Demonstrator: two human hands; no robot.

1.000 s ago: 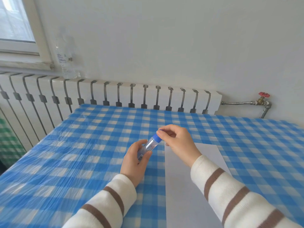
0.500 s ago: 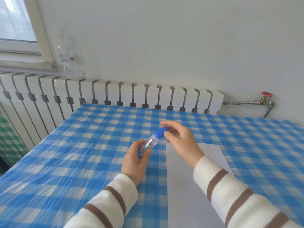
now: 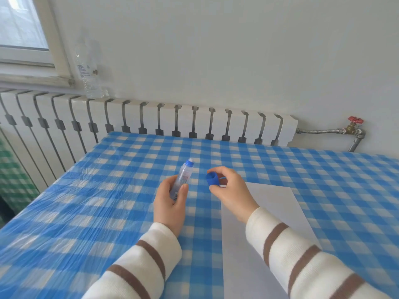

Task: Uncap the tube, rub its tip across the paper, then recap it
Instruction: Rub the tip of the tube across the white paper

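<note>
The tube [image 3: 183,180] is uncapped and stands tilted above the checked tablecloth [image 3: 86,201], its blue tip up. The left hand [image 3: 170,203] grasps its lower part with closed fingers. The right hand [image 3: 231,190] pinches the blue cap [image 3: 212,179] just beside the tube, not touching it. The paper [image 3: 269,212] lies under the right forearm.
</note>
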